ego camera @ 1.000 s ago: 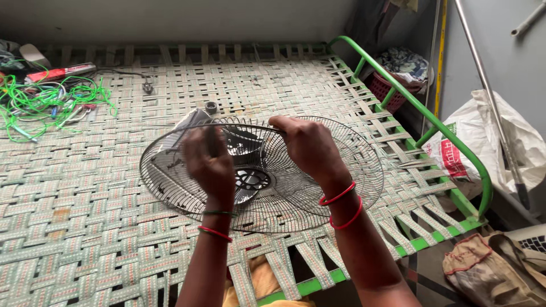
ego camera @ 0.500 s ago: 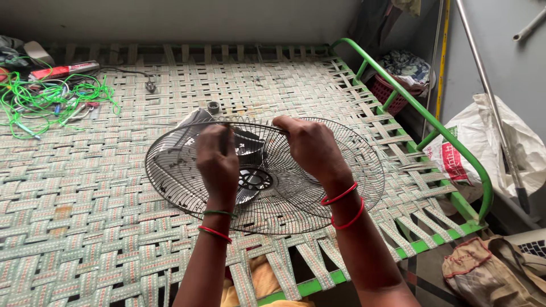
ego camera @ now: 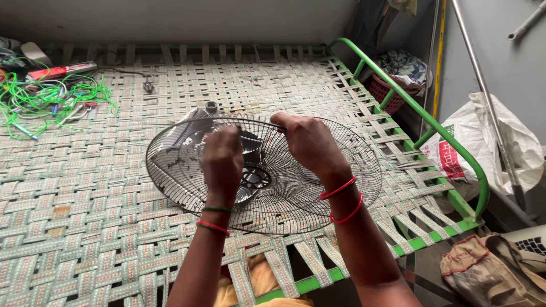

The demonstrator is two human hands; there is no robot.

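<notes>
While the fan guard (ego camera: pixel 267 176) lies flat directly beneath both hands, right hand (ego camera: pixel 310 148) grips its far rim; left hand (ego camera: pixel 223 165) pinches its wires nearer centre.

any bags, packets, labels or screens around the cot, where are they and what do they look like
White plastic sack: on the floor right of the green cot frame, crumpled, with a red and green printed panel.
Brown cloth bag: bottom right on the floor, slumped and worn.
Red flat packet-like thing: far left on the woven cot, long, beside green wires; too small to tell more.
No screens in view.
</notes>
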